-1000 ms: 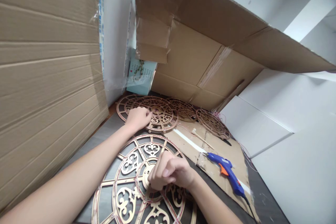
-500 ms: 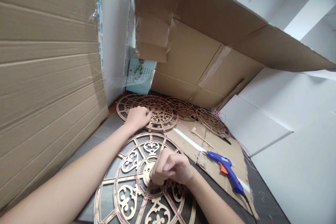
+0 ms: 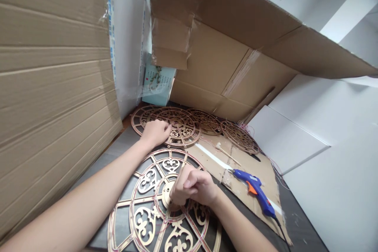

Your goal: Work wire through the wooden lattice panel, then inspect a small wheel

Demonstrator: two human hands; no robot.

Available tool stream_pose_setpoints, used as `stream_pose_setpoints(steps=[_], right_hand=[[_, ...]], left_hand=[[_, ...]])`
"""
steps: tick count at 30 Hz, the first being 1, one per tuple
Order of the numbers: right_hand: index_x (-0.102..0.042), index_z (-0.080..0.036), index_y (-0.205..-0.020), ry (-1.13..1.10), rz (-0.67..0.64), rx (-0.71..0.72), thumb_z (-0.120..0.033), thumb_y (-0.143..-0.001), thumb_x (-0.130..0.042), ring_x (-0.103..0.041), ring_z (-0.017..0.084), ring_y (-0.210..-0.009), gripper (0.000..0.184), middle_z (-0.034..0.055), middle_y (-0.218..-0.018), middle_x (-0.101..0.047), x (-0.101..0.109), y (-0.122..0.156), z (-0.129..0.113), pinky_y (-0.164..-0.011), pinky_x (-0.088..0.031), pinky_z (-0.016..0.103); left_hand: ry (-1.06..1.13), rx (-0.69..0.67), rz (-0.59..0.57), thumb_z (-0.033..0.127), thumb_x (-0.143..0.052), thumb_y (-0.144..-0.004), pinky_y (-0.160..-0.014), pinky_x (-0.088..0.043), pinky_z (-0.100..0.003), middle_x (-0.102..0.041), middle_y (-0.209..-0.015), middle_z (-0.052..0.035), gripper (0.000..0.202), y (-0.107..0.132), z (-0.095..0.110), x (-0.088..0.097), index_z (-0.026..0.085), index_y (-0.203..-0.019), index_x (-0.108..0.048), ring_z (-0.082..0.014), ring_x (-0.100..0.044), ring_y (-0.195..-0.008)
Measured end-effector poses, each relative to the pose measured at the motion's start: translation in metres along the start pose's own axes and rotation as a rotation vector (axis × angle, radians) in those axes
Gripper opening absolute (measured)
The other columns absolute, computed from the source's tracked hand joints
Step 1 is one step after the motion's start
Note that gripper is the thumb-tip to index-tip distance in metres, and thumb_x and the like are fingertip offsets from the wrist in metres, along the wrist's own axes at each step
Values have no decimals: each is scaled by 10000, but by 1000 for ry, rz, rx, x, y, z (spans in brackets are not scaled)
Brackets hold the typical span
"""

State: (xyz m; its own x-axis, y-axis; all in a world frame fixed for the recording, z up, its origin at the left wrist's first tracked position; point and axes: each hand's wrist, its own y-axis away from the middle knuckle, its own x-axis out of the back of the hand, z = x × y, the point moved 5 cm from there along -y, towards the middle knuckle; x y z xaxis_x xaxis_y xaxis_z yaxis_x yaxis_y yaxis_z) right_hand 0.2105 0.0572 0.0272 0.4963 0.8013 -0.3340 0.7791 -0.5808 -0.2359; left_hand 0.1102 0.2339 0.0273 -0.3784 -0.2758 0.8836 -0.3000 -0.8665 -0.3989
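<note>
A round gold openwork metal disc [image 3: 143, 226] with scroll patterns and thin red wires along its ribs lies on the dark table in front of me. Curled closed over its hub is my right hand [image 3: 193, 189]; whatever its fingers may pinch is hidden beneath them. Further back, my left hand [image 3: 156, 132] rests with bent fingers on a second openwork disc [image 3: 187, 136], and its fingertips are out of sight. Red wire also runs around the rim of that second disc.
A blue hot glue gun [image 3: 255, 191] with an orange trigger lies on a cardboard sheet [image 3: 236, 201] at the right. Near it is a thin wooden stick [image 3: 230, 155]. More discs [image 3: 240, 138] lie behind. Cardboard walls [image 3: 215, 63] and a light blue box [image 3: 158, 84] border the table.
The near disc appears shifted very slightly to the right. Both hands keep nearly the same places and shapes.
</note>
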Motion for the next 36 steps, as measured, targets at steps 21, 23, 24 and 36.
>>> stream_pose_setpoints(steps=[21,23,24,36], right_hand=[[-335,-217,-497,-65,8,-29,-300,-770,-470,-284,123,-485,316,-15,-490,-272,3,1,-1,-517,-282,289],[-340,-217,-497,-84,1,-17,-319,-776,-468,-282,125,-488,322,-14,-486,-271,5,2,-1,-512,-275,287],[-334,-218,-500,-88,1,-16,-322,-780,-466,-275,124,-490,327,-16,-487,-266,6,3,-1,-510,-268,285],[-339,-215,-494,-19,67,-36,-279,-811,-466,-291,122,-487,348,-17,-481,-280,12,4,-1,-525,-287,287]], left_hand=[[6,4,-11,452,-367,-967,-693,-446,-344,-728,-803,-120,499,-1,-1,0,203,-769,-752,-288,-692,-814],[5,9,-16,440,-373,-963,-694,-445,-340,-728,-802,-117,486,-1,-1,0,202,-774,-753,-282,-692,-813],[5,12,-19,437,-374,-962,-694,-446,-340,-728,-803,-118,483,-1,0,0,202,-779,-754,-283,-692,-815],[12,19,-29,463,-363,-967,-697,-442,-339,-730,-818,-119,504,0,0,2,204,-775,-751,-283,-688,-823]])
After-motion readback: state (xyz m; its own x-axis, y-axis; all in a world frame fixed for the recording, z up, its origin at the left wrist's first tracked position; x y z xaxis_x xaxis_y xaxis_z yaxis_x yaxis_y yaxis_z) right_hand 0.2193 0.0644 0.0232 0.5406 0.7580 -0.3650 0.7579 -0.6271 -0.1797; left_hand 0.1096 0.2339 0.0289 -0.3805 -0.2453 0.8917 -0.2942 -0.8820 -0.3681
